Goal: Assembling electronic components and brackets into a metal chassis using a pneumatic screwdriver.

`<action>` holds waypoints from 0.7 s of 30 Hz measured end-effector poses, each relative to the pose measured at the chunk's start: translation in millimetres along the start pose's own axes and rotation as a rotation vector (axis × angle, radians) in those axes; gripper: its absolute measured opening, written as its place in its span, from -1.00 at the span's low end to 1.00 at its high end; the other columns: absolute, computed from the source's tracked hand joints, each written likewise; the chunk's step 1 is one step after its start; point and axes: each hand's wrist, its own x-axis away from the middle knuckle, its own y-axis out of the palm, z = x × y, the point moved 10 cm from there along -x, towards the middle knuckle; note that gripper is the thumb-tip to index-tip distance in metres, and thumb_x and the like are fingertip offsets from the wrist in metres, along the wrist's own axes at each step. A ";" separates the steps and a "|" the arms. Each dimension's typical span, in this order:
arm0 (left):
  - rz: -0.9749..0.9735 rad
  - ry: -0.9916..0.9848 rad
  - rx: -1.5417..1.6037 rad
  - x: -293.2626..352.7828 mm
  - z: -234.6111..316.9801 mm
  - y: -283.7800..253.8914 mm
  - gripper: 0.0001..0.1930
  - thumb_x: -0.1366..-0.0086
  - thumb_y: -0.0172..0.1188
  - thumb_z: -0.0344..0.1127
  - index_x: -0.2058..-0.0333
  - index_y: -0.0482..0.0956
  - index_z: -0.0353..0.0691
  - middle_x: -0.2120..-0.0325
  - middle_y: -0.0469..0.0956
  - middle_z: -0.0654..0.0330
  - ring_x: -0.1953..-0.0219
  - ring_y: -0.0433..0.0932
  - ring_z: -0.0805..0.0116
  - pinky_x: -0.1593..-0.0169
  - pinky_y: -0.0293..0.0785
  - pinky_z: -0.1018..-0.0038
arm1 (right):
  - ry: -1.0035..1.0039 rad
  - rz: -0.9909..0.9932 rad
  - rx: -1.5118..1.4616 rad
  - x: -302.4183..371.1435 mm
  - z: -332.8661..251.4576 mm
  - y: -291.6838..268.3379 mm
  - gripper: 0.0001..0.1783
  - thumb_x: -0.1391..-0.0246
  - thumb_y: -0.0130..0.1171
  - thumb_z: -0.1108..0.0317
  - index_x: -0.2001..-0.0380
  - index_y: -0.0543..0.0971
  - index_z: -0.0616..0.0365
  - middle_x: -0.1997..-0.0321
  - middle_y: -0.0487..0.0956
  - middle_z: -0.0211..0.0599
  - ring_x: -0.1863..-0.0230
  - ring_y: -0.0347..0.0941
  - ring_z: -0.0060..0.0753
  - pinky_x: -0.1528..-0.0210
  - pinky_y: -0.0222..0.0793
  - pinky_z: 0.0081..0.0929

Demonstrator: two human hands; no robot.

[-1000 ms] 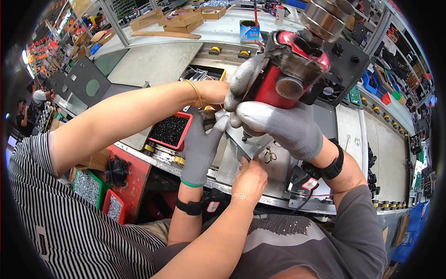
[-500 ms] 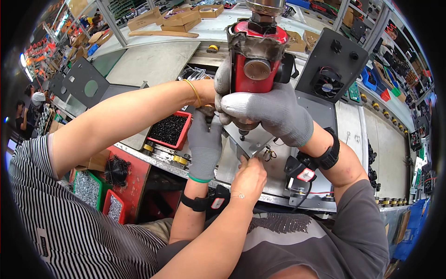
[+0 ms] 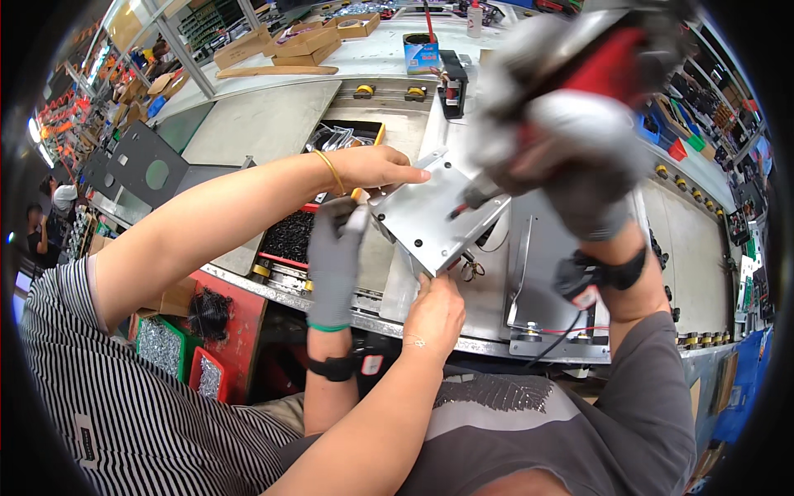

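My right hand [image 3: 579,157], in a grey glove and smeared by motion, grips a red power screwdriver [image 3: 600,78]. Its bit points down and left above a silver metal bracket [image 3: 438,207] with black screws in its face. My left hand [image 3: 337,252], also gloved, is beside the bracket's left edge, over a red bin of black screws [image 3: 289,237]. Its fingers are drawn together; what they hold, if anything, I cannot make out. A co-worker's bare hands steady the bracket, one hand [image 3: 376,168] at the far edge and the other [image 3: 436,318] at the near corner.
The co-worker's striped sleeve [image 3: 58,310] and arms cross from the left. A dark panel [image 3: 529,273] lies right of the bracket. Green [image 3: 161,343] and red [image 3: 207,372] bins of silver fasteners stand lower left. A blue can [image 3: 420,54] and cardboard boxes [image 3: 306,45] sit at the back.
My right hand has swung the screwdriver up and right, off the bracket, and my left hand has left the tool's side, shifting slightly left. The co-worker's far hand now rests on the bracket.
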 end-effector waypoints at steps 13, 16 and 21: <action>-0.344 0.403 -0.965 29.7 73.9 50.1 -0.85 0.00 0.15 -0.38 0.62 0.70 -0.14 0.56 0.61 0.24 0.30 0.57 0.31 0.16 0.44 0.41 | 0.921 0.726 0.405 222.5 -49.7 -188.4 -0.48 -0.01 0.28 0.15 0.04 0.41 0.22 0.32 0.53 -0.28 0.59 0.51 -0.47 0.55 0.49 -0.47; -0.224 0.298 -0.857 0.6 81.5 22.9 -0.87 0.02 0.18 -0.37 0.63 0.67 -0.22 0.52 0.59 0.19 0.30 0.59 0.23 0.22 0.52 0.37 | 1.017 0.793 0.506 288.3 -36.4 -205.4 -0.40 -0.03 0.28 0.16 -0.08 0.33 0.15 0.30 0.48 -0.32 0.61 0.47 -0.47 0.59 0.47 -0.48; -0.504 -0.451 0.096 -47.5 14.4 -23.2 -0.90 -0.03 0.12 -0.43 0.61 0.56 -0.27 0.55 0.52 0.12 0.48 0.52 0.34 0.40 0.45 0.42 | 1.142 0.648 0.807 336.7 -8.5 -213.0 -0.40 0.00 0.28 0.15 -0.07 0.32 0.11 0.31 0.52 -0.15 0.53 0.51 -0.39 0.52 0.43 -0.40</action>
